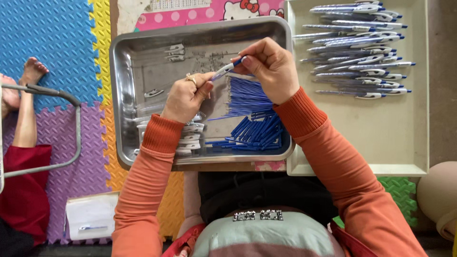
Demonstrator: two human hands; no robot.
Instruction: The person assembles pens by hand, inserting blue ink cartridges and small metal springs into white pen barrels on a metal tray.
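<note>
Steel tray (124,95), left hand (186,95), right hand (271,66) gripping pen (227,69)

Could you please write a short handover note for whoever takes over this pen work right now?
Left hand and right hand hold one pen between them over the steel tray.
In the steel tray: thin blue refills, blue barrels, white clips.
Done: a pile of finished pens lies in the beige tray on the right.
Left: many loose parts remain in the steel tray; the held pen is not yet in the pile.
</note>
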